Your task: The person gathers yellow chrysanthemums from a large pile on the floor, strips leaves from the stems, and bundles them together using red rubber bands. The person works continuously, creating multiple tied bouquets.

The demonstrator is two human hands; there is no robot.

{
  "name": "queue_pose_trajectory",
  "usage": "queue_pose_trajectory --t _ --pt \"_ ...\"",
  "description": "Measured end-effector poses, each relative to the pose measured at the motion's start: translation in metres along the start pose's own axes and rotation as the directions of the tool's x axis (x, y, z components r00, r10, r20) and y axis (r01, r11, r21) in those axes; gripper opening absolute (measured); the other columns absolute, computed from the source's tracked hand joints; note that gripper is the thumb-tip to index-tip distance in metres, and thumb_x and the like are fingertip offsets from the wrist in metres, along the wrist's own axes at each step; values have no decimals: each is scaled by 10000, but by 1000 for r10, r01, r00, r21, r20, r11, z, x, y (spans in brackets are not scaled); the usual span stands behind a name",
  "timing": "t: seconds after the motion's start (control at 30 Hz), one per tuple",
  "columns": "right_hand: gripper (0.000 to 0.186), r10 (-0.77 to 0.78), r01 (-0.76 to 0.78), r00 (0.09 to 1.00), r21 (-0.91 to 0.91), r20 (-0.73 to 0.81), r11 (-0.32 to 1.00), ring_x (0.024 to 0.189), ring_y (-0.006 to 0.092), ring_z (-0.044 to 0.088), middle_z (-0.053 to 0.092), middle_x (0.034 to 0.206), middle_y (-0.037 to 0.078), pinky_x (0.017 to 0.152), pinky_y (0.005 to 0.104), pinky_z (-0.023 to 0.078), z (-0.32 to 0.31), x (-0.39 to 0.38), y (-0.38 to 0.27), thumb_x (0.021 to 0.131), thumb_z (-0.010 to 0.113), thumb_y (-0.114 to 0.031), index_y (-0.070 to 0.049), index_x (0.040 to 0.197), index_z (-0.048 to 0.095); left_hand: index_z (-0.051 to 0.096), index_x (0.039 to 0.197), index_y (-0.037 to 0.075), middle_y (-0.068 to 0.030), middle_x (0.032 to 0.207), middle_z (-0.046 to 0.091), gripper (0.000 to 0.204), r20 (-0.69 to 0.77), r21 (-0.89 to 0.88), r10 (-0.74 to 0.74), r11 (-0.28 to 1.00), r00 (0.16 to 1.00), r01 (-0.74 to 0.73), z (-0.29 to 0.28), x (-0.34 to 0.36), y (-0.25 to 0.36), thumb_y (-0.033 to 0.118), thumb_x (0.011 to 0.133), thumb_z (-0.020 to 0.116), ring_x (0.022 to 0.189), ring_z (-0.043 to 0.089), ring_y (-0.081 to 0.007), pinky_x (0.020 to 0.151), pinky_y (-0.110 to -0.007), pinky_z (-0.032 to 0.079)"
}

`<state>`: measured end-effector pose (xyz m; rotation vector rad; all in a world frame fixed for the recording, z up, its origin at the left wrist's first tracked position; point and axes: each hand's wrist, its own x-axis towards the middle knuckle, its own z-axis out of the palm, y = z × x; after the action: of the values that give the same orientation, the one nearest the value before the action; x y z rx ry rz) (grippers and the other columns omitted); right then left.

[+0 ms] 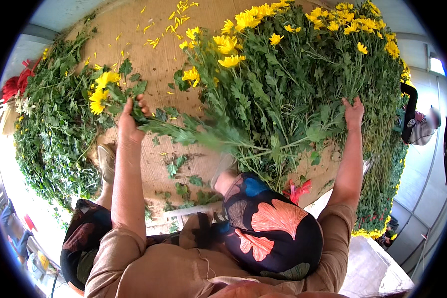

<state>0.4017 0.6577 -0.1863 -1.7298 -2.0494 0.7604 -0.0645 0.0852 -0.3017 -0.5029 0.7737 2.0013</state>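
Observation:
My left hand (130,121) is closed around a leafy chrysanthemum stem (171,130). Yellow chrysanthemum heads (102,92) stick out beyond its fingers to the left, and the stem runs right, partly blurred, toward the big heap. My right hand (353,114) rests against the right part of the chrysanthemum heap (283,84), thumb and forefinger apart; some fingers are hidden. The heap's long green stems point toward me, with the yellow blooms at the far end.
A second pile of leafy stems (54,124) lies on the left, beside red material (20,82). Petals and loose leaves (176,164) litter the brown work surface (119,44). Red ribbon (298,191) lies by my knee. Another person (422,124) is at the far right.

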Motion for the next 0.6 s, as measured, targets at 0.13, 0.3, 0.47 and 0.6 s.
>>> queue_pose_trajectory --t 0.13,0.3,0.47,0.6 --pt "722 -146 146 989 -262 18 954 1351 295 565 586 1469 193 1109 381 444 -48 5 8 909 784 -109 39 1525 437 590 1159 22 -2 844 562 359 55 -81 33 996 998 -28 -23 3 53 359 1106 479 700 520 -122 606 -272 444" --pt "666 -243 219 969 -601 41 769 1296 334 598 623 1425 176 1052 436 482 -43 -20 -21 890 794 -189 -151 1502 536 612 1196 51 -14 897 635 357 97 83 -3 997 995 -5 23 0 10 376 1091 511 739 588 -142 664 -303 509" --pt "370 -418 443 896 -399 153 803 1065 326 682 700 1220 161 878 452 549 67 -163 -141 897 775 -236 -41 1201 694 649 1203 58 -94 1093 725 360 15 180 -218 961 976 212 85 -25 -101 376 1074 538 1015 705 -299 907 -456 583" --pt "181 -282 544 737 -292 615 786 731 365 684 709 826 167 661 419 548 151 -261 -123 896 724 -236 -57 897 694 592 1356 72 -142 1243 691 357 163 117 -408 912 898 393 89 -44 -150 289 1076 551 1166 663 -342 1040 -492 527"
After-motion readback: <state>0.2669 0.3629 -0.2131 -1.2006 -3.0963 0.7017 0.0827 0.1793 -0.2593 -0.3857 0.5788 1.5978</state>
